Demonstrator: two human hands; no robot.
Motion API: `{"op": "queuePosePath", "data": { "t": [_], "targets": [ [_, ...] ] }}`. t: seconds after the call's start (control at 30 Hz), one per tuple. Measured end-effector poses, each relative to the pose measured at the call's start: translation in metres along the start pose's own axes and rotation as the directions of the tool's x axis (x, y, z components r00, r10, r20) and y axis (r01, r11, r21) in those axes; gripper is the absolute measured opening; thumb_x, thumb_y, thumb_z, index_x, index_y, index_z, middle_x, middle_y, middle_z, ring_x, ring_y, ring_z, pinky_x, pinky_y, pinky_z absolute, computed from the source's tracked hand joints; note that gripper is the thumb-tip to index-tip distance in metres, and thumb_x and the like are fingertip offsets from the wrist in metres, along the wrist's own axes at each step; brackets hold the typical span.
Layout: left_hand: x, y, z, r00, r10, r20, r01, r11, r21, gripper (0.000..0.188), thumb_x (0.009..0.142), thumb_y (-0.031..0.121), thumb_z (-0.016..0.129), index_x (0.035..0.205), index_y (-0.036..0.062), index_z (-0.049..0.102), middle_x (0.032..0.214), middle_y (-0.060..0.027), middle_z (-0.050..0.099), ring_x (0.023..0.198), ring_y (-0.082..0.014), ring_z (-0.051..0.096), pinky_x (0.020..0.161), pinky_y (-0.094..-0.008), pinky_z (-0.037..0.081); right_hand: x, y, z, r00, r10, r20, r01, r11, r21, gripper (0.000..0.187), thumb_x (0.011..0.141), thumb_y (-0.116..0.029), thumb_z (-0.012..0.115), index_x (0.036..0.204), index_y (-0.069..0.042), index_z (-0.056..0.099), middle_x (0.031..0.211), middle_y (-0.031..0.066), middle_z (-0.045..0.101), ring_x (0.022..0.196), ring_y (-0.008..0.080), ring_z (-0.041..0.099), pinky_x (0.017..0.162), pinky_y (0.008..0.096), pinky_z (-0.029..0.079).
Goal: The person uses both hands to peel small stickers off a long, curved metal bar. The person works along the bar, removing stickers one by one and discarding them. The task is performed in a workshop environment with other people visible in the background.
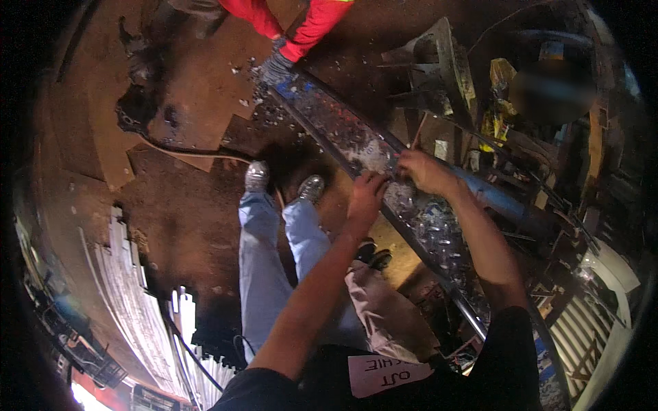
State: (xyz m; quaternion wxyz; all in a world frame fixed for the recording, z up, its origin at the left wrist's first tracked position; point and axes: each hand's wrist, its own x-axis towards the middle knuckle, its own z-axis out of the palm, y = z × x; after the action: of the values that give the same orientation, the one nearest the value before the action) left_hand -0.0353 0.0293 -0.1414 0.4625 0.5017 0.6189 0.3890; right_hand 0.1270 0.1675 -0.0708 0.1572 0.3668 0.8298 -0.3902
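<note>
A long dark metal channel (327, 116) with raised edges runs diagonally from the far middle to the near right, its bed strewn with small pale and shiny scraps. My left hand (369, 195) is at its left edge with the fingers curled in. Just right of it, over the channel's other side, my right hand (426, 172) has its fingers bent together, a thin light sliver showing above them. What either hand grips is too small to make out. At the far end, another person's grey-gloved hands (277, 68), below red sleeves, are on the channel.
Bent metal pieces (439, 68) and a yellow bag (495, 127) lie right of the channel. A hose (195, 155) crosses the floor at left. Long white strips (127, 274) are stacked at lower left. Blue-trousered legs (260, 274) stand left of the channel, cardboard sheets (199, 123) beyond.
</note>
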Motion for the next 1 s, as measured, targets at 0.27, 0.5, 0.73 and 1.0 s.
{"op": "queuePosePath", "data": {
  "t": [0.27,0.5,0.73,1.0],
  "targets": [
    [0.030,-0.009,-0.011,0.999,0.006,0.051,-0.002,0.997,-0.080,0.013,0.085,0.009,0.065,0.097,0.0030,0.066,0.094,-0.0157,0.061,0.092,-0.0368,0.059,0.084,-0.0435,0.047,-0.009,-0.021,-0.023,0.992,0.100,-0.071,-0.100,0.995,0.000,0.023,0.078,-0.003,0.063,0.101,-0.004,0.067,0.100,0.0132,0.061,0.101,0.0345,0.058,0.088,0.0429,0.048],
    [0.032,-0.007,-0.013,0.994,-0.107,0.027,0.109,0.990,-0.084,0.017,0.085,0.012,0.066,0.097,0.0002,0.065,0.096,-0.0173,0.063,0.091,-0.0382,0.061,0.082,-0.0433,0.049,0.008,-0.027,0.003,0.993,-0.072,-0.093,0.050,0.976,-0.214,0.022,0.078,-0.009,0.058,0.096,-0.011,0.072,0.099,0.0071,0.063,0.101,0.0295,0.059,0.088,0.0412,0.049],
    [0.023,0.000,-0.012,0.990,-0.135,-0.044,0.131,0.988,-0.085,0.013,0.090,0.011,0.059,0.094,-0.0011,0.062,0.093,-0.0207,0.059,0.089,-0.0408,0.057,0.078,-0.0465,0.047,0.023,-0.022,0.000,0.989,-0.139,0.047,0.147,0.960,-0.240,0.019,0.080,-0.010,0.055,0.094,-0.009,0.068,0.101,0.0064,0.061,0.100,0.0292,0.059,0.085,0.0422,0.049],
    [0.019,0.003,-0.012,0.991,-0.132,-0.020,0.131,0.990,-0.042,0.013,0.092,0.009,0.053,0.098,-0.0009,0.059,0.094,-0.0234,0.057,0.091,-0.0432,0.055,0.081,-0.0501,0.044,0.027,-0.021,0.000,0.969,-0.089,0.232,0.176,0.904,-0.390,0.028,0.082,-0.006,0.052,0.108,-0.005,0.063,0.112,0.0103,0.061,0.110,0.0295,0.056,0.092,0.0419,0.048]
  ]
}}
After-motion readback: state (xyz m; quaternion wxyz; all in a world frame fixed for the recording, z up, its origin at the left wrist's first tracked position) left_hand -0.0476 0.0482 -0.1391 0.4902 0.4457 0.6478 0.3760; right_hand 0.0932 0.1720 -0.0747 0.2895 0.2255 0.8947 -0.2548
